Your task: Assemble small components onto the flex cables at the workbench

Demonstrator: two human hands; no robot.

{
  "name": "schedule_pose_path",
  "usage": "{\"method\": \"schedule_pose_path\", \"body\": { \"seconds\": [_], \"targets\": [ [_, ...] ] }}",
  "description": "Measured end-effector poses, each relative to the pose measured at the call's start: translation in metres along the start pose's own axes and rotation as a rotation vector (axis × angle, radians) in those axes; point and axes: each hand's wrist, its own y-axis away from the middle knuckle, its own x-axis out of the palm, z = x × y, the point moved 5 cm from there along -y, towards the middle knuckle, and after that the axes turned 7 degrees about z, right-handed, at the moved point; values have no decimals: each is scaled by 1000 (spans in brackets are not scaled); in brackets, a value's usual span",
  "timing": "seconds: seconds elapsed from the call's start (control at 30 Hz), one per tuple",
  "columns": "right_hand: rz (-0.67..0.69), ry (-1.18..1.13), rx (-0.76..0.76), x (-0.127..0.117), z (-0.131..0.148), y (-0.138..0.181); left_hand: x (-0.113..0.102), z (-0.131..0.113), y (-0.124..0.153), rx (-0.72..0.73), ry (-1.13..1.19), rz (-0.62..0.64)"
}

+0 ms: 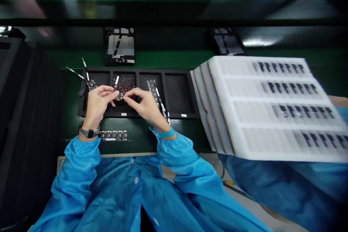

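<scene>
My left hand (98,103) and my right hand (144,106) meet over a black tray (179,114) with several compartments. Both pinch a small dark circuit board (120,95) with a white strip sticking up from it. The board hangs above the second compartment, which holds several small dark parts (125,83). A row of like boards (156,94) lies in the third compartment, by my right hand. More boards with white strips (87,79) sit at the tray's left end. A watch is on my left wrist.
A stack of white foam trays (272,108) holding rows of small dark parts is at the right, above another person's blue sleeve (285,188). Two flat framed devices (119,45) (225,40) lie on the green belt behind. A strip of boards (112,135) lies near my left wrist.
</scene>
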Motion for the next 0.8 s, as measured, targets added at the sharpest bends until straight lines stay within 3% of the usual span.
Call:
{"method": "schedule_pose_path", "body": {
  "seconds": [0.27, 0.6, 0.8],
  "targets": [
    [-5, 9, -9, -1, 1, 1, 0, 1, 0, 9, -50, 35],
    [212, -107, 121, -2, -6, -3, 5, -4, 4, 2, -159, 113],
    [229, -148, 167, -4, -9, -2, 4, -4, 4, -11, -182, 147]
  ]
}}
